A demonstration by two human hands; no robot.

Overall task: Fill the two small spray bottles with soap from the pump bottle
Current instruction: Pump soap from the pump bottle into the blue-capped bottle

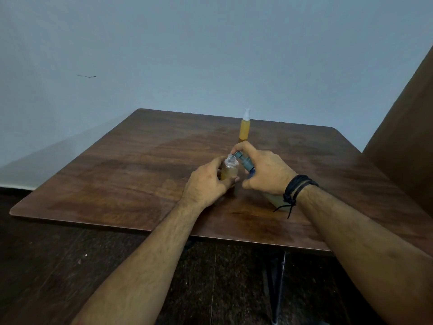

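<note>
My left hand (pixel 207 184) grips a small clear spray bottle (pixel 230 170) standing on the table, its neck uncapped and its body mostly full of amber soap. My right hand (pixel 267 172) holds the pump bottle by its grey-blue pump head (pixel 244 160), with the spout right beside the small bottle's open neck. The pump bottle's pale body (pixel 275 199) shows partly under my right wrist. A second small spray bottle (pixel 244 127), full of amber soap with a white cap on, stands upright farther back.
The brown wooden table (pixel 140 179) has rounded corners; its near edge lies just under my forearms. A pale wall stands behind it. A brown panel (pixel 407 127) rises at the right. Dark floor lies below.
</note>
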